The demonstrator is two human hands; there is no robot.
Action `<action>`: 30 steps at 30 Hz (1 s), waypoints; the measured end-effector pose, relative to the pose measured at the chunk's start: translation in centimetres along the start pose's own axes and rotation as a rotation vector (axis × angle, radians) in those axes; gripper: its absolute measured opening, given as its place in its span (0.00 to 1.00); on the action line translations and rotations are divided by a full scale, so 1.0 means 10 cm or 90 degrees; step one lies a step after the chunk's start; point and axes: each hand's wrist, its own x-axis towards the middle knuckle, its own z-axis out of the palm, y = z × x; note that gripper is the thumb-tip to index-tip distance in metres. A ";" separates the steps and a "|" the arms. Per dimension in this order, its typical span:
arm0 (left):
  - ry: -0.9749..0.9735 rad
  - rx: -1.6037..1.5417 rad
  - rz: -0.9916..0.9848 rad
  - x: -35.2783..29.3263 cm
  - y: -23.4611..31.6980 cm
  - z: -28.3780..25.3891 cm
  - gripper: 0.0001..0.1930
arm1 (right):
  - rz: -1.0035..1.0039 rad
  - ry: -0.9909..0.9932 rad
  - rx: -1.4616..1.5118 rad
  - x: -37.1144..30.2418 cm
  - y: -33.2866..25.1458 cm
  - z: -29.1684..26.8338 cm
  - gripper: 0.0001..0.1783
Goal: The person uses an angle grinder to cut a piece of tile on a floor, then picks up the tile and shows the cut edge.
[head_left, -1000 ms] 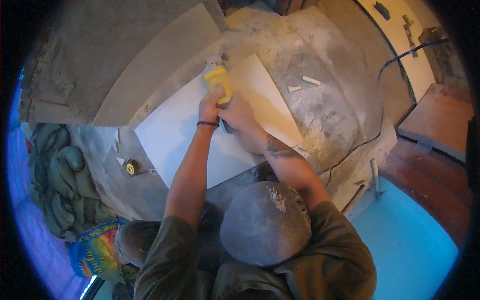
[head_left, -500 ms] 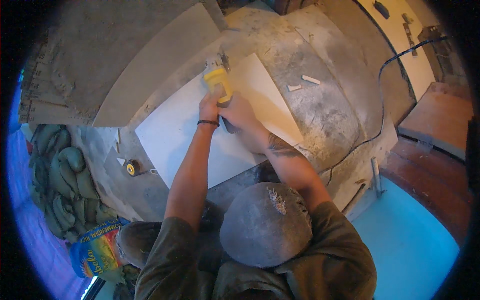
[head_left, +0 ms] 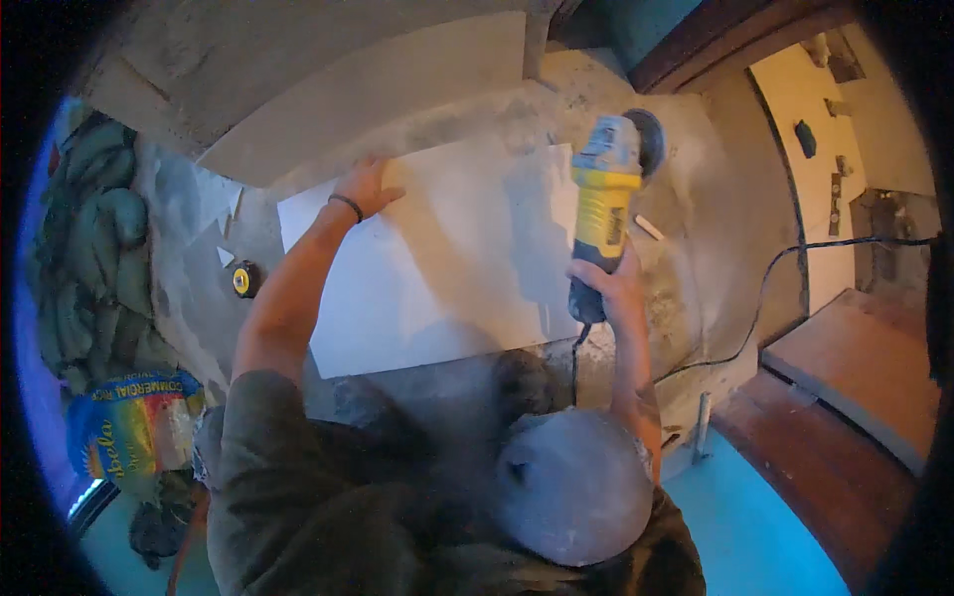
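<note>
Right hand [head_left: 616, 286] clenched round yellow grinder [head_left: 602, 209], over right edge of white panel [head_left: 427, 288]; left hand [head_left: 366, 189] at far edge, can't tell if pinching. Trailing cord [head_left: 575, 368] could snag, jerking disc [head_left: 651, 141] into panel.

A dark olive-grey, short-sleeved cloth shirt [head_left: 308, 497] covers the torso, its loose sleeves ending near the elbows. A thin black band [head_left: 348, 203] circles the wrist behind the bare left hand [head_left: 368, 188]. Dust-greyed, worn cloth trousers [head_left: 581, 487] round over one knee; a dark spot marks them.
</note>
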 end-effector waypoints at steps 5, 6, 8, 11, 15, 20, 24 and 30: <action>-0.081 -0.047 0.045 0.30 0.31 -0.42 0.35 | -0.027 0.101 0.005 -0.32 -0.14 -0.28 0.27; -0.134 -0.074 0.006 0.31 0.23 -0.56 0.34 | -0.032 0.101 0.006 -0.37 -0.17 -0.28 0.27; -0.196 -0.108 -0.034 0.24 0.17 -0.72 0.33 | 0.000 0.073 0.039 -0.53 -0.28 -0.33 0.32; -0.122 -0.165 0.015 0.09 0.31 -1.07 0.30 | -0.006 0.050 0.075 -0.64 -0.55 -0.36 0.34; -0.042 -0.112 0.104 -0.27 0.68 -1.63 0.26 | -0.095 0.001 0.071 -0.62 -0.89 -0.31 0.34; -0.030 -0.144 0.021 -0.94 0.94 -2.26 0.21 | -0.162 -0.036 0.029 -0.59 -1.23 -0.13 0.39; 0.082 -0.009 0.186 -1.14 0.96 -2.59 0.17 | -0.168 -0.046 0.032 -0.70 -1.63 0.02 0.42; 0.278 0.051 0.200 -1.06 0.81 -2.90 0.16 | -0.136 -0.100 0.006 -0.87 -1.98 0.00 0.47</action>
